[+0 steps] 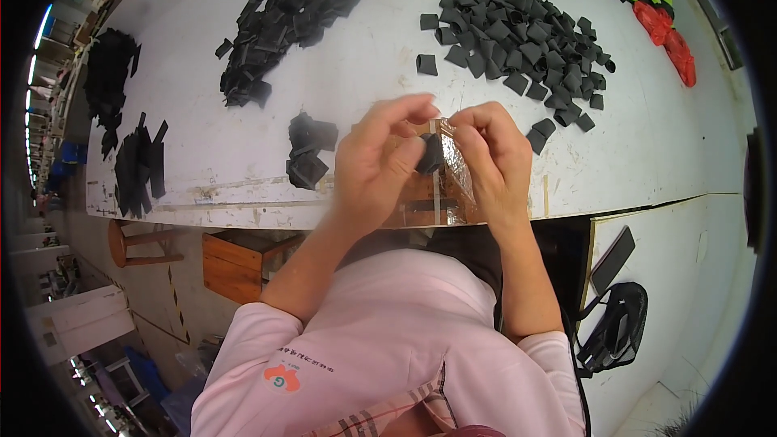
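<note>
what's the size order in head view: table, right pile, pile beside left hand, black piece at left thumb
1. Table
2. Right pile
3. Pile beside left hand
4. Black piece at left thumb, partly covered

Printing marks my pink shirt [388, 316] at seven o'clock in the view: an orange-red emblem [282, 379] with a white, letter-like mark near its middle and, just beside it at the emblem's two o'clock, a slanting line of small dark characters [306, 358], too small for me to read with certainty. At eight o'clock, black-and-yellow striped tape [176, 303], a wordless marking, runs along the floor [154, 283] beyond me.
</note>
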The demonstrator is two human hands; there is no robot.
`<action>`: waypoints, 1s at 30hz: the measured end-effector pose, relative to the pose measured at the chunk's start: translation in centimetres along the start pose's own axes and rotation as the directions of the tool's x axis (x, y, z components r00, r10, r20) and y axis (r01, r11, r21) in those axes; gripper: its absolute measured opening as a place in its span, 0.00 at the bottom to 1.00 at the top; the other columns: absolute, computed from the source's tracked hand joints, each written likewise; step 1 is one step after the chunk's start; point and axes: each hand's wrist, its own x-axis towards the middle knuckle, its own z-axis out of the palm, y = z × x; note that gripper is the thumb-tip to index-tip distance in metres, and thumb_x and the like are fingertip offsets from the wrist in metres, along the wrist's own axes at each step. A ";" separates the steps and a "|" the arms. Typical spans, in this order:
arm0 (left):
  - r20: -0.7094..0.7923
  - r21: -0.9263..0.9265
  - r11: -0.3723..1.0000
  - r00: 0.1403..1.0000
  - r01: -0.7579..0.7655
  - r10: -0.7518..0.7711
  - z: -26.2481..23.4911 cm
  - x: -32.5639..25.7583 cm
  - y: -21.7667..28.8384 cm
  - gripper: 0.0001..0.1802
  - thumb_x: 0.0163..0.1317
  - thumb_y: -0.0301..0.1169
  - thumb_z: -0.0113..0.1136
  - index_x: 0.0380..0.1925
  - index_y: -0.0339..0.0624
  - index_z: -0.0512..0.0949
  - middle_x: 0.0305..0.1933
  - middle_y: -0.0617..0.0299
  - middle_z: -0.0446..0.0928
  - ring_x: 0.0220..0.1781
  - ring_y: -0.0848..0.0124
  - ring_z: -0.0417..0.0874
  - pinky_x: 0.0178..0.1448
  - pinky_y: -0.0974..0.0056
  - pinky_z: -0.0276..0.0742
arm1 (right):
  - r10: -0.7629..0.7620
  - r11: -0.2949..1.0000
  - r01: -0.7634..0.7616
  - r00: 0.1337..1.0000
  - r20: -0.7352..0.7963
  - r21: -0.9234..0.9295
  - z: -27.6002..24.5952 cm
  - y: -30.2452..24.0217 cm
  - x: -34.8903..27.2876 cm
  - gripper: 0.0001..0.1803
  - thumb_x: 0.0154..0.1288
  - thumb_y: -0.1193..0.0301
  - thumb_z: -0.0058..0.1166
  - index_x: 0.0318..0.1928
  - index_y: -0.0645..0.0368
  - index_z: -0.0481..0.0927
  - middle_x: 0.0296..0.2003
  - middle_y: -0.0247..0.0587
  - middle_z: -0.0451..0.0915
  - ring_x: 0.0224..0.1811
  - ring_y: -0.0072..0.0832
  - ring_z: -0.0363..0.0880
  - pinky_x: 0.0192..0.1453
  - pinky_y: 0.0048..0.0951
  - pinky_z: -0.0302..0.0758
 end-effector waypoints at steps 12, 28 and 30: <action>-0.223 -0.521 0.847 0.941 0.105 -0.254 0.6 -0.2 0.7 0.04 0.59 0.24 0.48 0.31 0.33 0.70 0.32 0.58 0.71 0.30 0.76 0.68 0.38 0.74 0.65 | -0.475 0.783 0.446 0.879 0.045 -0.434 1.4 -1.6 -0.8 0.17 0.43 0.69 0.60 0.35 0.61 0.72 0.30 0.39 0.71 0.26 0.32 0.71 0.24 0.26 0.69; -0.237 -0.653 0.743 0.891 0.148 -0.387 0.3 -1.5 -0.3 0.05 0.60 0.25 0.47 0.31 0.33 0.68 0.32 0.59 0.69 0.35 0.75 0.67 0.44 0.72 0.65 | -0.400 0.844 0.410 0.911 0.103 -0.345 0.7 -1.3 -0.2 0.07 0.43 0.81 0.55 0.27 0.61 0.73 0.25 0.37 0.72 0.26 0.32 0.72 0.24 0.29 0.68; -0.202 -0.680 0.719 0.907 0.141 -0.369 0.4 -1.8 -0.3 0.05 0.61 0.25 0.46 0.31 0.34 0.68 0.32 0.59 0.69 0.35 0.75 0.68 0.44 0.72 0.65 | -0.394 0.839 0.412 0.911 0.126 -0.357 0.7 -1.0 0.0 0.07 0.44 0.81 0.55 0.27 0.60 0.73 0.25 0.37 0.72 0.26 0.32 0.72 0.24 0.29 0.68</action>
